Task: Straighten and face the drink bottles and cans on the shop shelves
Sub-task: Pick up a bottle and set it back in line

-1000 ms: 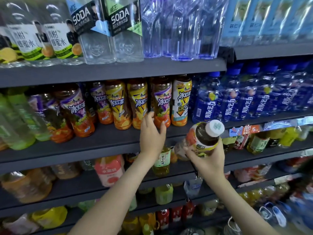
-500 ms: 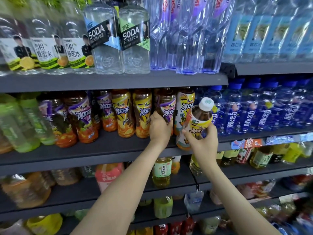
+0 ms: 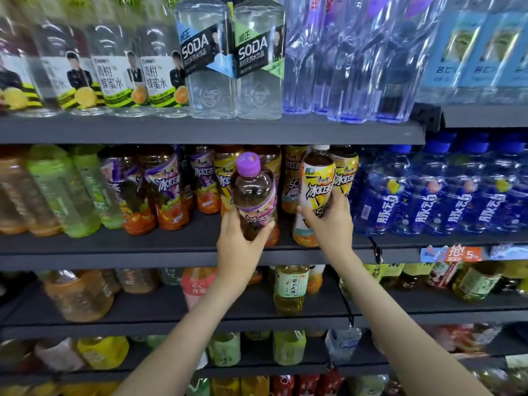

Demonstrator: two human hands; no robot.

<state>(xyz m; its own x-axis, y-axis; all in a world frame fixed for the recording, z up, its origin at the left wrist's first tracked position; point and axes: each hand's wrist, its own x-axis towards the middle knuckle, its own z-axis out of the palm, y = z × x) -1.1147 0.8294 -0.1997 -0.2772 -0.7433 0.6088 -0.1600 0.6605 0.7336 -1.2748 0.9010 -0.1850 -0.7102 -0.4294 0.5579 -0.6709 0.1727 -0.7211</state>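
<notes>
Purple-capped brown tea bottle [image 3: 254,201] held at the dark grey shelf [image 3: 114,252] front

Head view: the left hand [image 3: 240,247] wraps its fingers round the lower half of this plastic bottle, which leans cap-first away from the row of tea bottles behind. Just beside it, the right hand [image 3: 328,224] grips a white-capped, yellow-labelled tea bottle [image 3: 315,190] standing upright near the same front edge. Blue-capped, blue-labelled bottles [image 3: 428,201] fill the shelf's right end.

dark shelf [image 3: 114,247]; iced tea bottles [image 3: 168,195]; blue bottles [image 3: 434,192]
</notes>
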